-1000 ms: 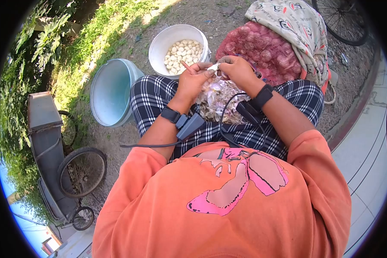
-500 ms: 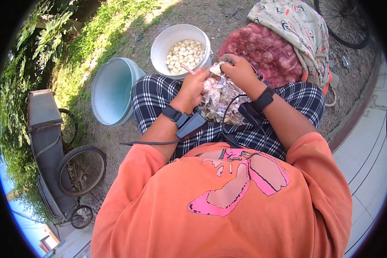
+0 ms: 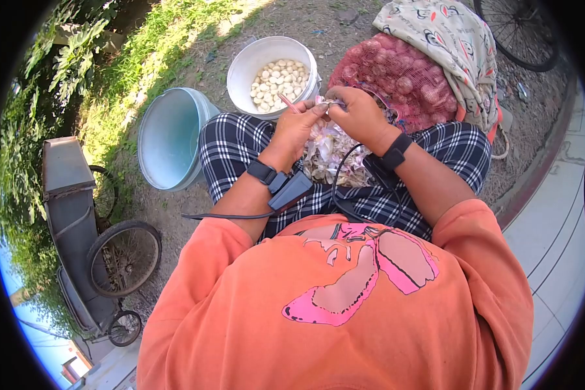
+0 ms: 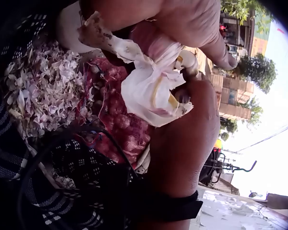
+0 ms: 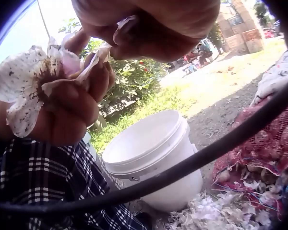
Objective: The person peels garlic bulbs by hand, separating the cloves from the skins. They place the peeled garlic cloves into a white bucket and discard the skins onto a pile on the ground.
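Head view: the left hand [image 3: 292, 130] grips the garlic [image 3: 320, 103] in curled fingers and the right hand [image 3: 361, 117] pinches at it, above the peel heap [image 3: 335, 153]. Just beyond, the white bucket [image 3: 239, 81] and mesh sack [image 3: 403, 75] leave a narrow gap. White, papery skin [image 4: 146, 96] flares off a pinkish bulb, dirt-specked in the right wrist view.

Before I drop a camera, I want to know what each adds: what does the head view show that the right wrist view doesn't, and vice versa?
Head only: peeled cloves inside the white bucket; the grey cart.
Right wrist only: a distant person.
Both: that bucket, the red mesh bag, loose peelings, the left hand holding garlic and the right hand pinching peel.
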`<state>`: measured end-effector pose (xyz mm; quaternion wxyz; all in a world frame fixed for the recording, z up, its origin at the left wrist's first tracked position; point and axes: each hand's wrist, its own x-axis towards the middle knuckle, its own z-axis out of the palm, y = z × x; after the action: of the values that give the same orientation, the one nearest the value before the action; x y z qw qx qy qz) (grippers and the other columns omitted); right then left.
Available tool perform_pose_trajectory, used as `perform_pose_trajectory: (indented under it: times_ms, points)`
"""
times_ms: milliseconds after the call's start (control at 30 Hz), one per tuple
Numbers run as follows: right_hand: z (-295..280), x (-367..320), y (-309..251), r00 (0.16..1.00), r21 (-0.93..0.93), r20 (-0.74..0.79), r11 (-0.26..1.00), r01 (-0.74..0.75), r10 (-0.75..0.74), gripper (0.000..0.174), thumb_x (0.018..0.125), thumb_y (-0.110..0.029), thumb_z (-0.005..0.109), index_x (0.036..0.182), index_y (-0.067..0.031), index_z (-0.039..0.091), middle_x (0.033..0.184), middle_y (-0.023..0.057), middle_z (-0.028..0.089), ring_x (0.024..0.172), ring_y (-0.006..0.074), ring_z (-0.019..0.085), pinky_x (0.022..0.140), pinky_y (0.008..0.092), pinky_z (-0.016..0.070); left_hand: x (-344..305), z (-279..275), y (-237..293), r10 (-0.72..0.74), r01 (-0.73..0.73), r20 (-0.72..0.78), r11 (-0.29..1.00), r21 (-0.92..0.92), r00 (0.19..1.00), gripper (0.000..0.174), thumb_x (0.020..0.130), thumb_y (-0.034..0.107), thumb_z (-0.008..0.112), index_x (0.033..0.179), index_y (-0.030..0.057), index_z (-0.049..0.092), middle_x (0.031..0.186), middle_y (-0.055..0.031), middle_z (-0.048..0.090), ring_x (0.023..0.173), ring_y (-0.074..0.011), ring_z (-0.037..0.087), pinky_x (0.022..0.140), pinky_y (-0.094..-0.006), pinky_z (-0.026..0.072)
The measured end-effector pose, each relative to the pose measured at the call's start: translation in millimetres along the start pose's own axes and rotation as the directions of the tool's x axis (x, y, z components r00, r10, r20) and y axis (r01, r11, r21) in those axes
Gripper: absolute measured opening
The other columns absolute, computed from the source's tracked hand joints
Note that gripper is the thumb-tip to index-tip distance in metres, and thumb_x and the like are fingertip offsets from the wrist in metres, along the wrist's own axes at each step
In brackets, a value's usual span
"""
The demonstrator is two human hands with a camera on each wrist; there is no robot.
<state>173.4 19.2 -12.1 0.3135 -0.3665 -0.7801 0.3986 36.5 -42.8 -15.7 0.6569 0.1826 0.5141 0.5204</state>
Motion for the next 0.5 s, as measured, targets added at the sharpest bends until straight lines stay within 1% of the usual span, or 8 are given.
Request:
perform_pose_trajectory:
  times_ms: [33,100,167,267,333,367,433,500]
  points:
    - [1.1,-0.1,1.9,0.999,-0.021,0.019,0.999,0.027,-0.027,0.022,0.067,-0.017,0.05,0.08,-0.0002,0.057,0.074,0.0206,0.056,0.069,0.0343,0.055,0.062,0.0384,0.0438,1.6,-1.5,-1.7,0.001,-0.001,-0.001,1.0,0.0,1.0,0.027,0.077,0.013,0.06,0.098,-0.0023,0.051,0.077,-0.0051,0.058,0.066,-0.0099,0.055,0.057,-0.0207,0.0441]
    - [2.4,0.5,4.7,0.999,-0.02,0.01,0.999,0.05,-0.05,0.022,0.067,-0.016,0.05,0.079,-0.0001,0.057,0.073,0.0207,0.056,0.068,0.0349,0.055,0.062,0.0385,0.0437,4.2,-3.5,-3.9,0.164,-0.162,0.004,0.97,0.181,0.986,0.029,0.077,0.008,0.059,0.102,-0.0033,0.05,0.079,-0.0056,0.059,0.068,-0.0089,0.055,0.059,-0.0188,0.0438]
    - [3.4,0.9,7.7,0.997,-0.019,0.001,0.997,0.072,-0.072,0.021,0.067,-0.016,0.05,0.078,0.0,0.057,0.072,0.0208,0.056,0.067,0.0355,0.055,0.061,0.0387,0.0435,2.3,-2.7,-2.1,0.179,-0.186,0.05,0.964,0.193,0.983,0.029,0.077,0.006,0.058,0.103,-0.003,0.049,0.08,-0.0058,0.059,0.069,-0.0083,0.054,0.06,-0.0184,0.0439]
    - [3.5,2.5,11.1,0.998,0.117,-0.011,0.991,0.06,-0.06,0.019,0.067,-0.014,0.049,0.075,0.0008,0.057,0.066,0.0186,0.056,0.061,0.029,0.056,0.059,0.0355,0.0432,0.3,1.3,1.4,0.207,-0.228,0.121,0.952,0.204,0.971,0.028,0.077,0.003,0.056,0.104,-0.0021,0.048,0.083,-0.0058,0.059,0.072,-0.0075,0.054,0.062,-0.0181,0.0442]
    - [1.2,4.3,12.1,0.986,0.335,0.107,0.928,-0.16,0.132,0.017,0.067,-0.012,0.047,0.072,0.0015,0.057,0.061,0.013,0.056,0.057,0.0175,0.054,0.056,0.0303,0.0423,0.8,2.5,0.6,0.221,-0.248,0.147,0.947,0.203,0.964,0.028,0.078,0.002,0.055,0.104,-0.0015,0.047,0.085,-0.0058,0.059,0.073,-0.0073,0.054,0.063,-0.0182,0.0443]
    - [1.4,4.5,12.3,0.985,0.335,0.107,0.928,-0.161,0.132,0.017,0.067,-0.012,0.047,0.072,0.0015,0.057,0.061,0.013,0.056,0.057,0.0175,0.054,0.056,0.0303,0.0423,1.2,2.7,-0.7,0.243,-0.276,0.17,0.937,0.213,0.955,0.026,0.078,0.002,0.054,0.104,-0.0013,0.048,0.085,-0.0056,0.059,0.075,-0.0073,0.055,0.064,-0.0186,0.0443]
    - [2.2,4.6,12.7,0.961,0.486,0.166,0.829,-0.276,0.223,0.015,0.068,-0.01,0.047,0.07,0.0017,0.056,0.059,0.0067,0.054,0.056,0.0101,0.049,0.052,0.0253,0.0395,1.9,3.6,-3.9,0.263,-0.303,0.192,0.927,0.221,0.945,0.025,0.079,0.002,0.053,0.103,-0.0012,0.048,0.086,-0.0054,0.059,0.077,-0.0074,0.055,0.065,-0.0189,0.0443]
    - [3.5,4.3,14.0,0.952,0.54,0.192,0.784,-0.306,0.239,0.016,0.068,-0.009,0.045,0.071,0.0014,0.056,0.059,0.0052,0.054,0.054,0.0106,0.048,0.05,0.0249,0.0387,1.6,5.2,-6.4,0.348,-0.397,0.218,0.883,0.252,0.912,0.02,0.081,0.001,0.049,0.101,-0.0009,0.048,0.086,-0.0049,0.059,0.074,-0.0068,0.054,0.064,-0.0196,0.0441]
